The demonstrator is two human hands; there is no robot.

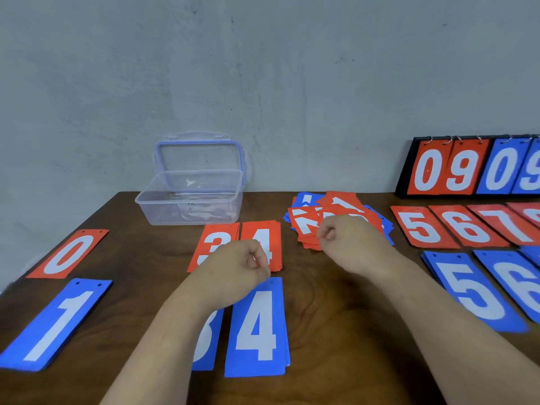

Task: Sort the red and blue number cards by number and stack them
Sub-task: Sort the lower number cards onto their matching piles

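Sorted cards lie face up on the brown table (321, 311): red 0 (68, 252), blue 1 (55, 323), red 3 (214, 244), red 4 (267, 244), blue 3 (207, 343) partly under my left forearm, blue 4 (257, 328), red 5 (422, 226), red 6 (467, 226), red 7 (505, 223), blue 5 (470, 290), blue 6 (517, 282). A mixed pile of red and blue cards (309, 220) sits at the back centre. My left hand (236, 273) is curled into a fist over the red 3 and 4, holding nothing visible. My right hand (350, 244) is curled over the pile's near edge.
An open clear plastic box (190, 206) with its lid up stands at the back, left of the pile. A black flip scoreboard (467, 168) showing 0 9 0 9 leans against the wall at the back right. More cards run off the right edge.
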